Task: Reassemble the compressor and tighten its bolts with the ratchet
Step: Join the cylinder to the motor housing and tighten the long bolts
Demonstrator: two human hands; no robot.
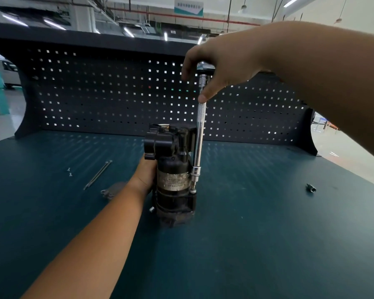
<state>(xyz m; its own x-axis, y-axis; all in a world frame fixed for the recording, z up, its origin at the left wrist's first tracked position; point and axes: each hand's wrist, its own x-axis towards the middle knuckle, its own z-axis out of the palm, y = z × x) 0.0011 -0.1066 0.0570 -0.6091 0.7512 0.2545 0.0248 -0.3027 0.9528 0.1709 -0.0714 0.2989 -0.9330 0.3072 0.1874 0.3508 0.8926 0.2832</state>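
compressor (173,169): black, standing up on its end in the middle of the table (268,234). A shiny label goes around its round body.
left hand (144,175): its fingers wrap around the left side of the compressor and hold it. The fingers go behind the body, so only the back of the hand shows.
bolt (193,191): a small silver head low on the right of the compressor, just above the wide base.
ratchet (204,66): its shiny head is high above the compressor, under the right hand. A long silver bar (200,130) goes straight down from it, close by the right side of the compressor. The socket (196,170) at the bottom of the bar points at the bolt, and its tip seems to sit on the bolt.
right hand (222,59): it comes in from the right. Its fingers are curled over the head of the ratchet and grip it. One fingertip (204,97) points down and presses on the top of the bar.
long bolts (97,175): two thin silver ones lie side by side on the table, to the left of the compressor.
small screws (69,171): two tiny ones lie near each other, left of the long bolts.
grey plate (112,190): a flat, blurry piece on the table, just left of the left arm. It may be a cover, but I cannot tell.
black bit (310,188): a small dark part lies alone, far off to the right.
back wall (117,93): a dark board full of little square holes stands at the far edge of the table.
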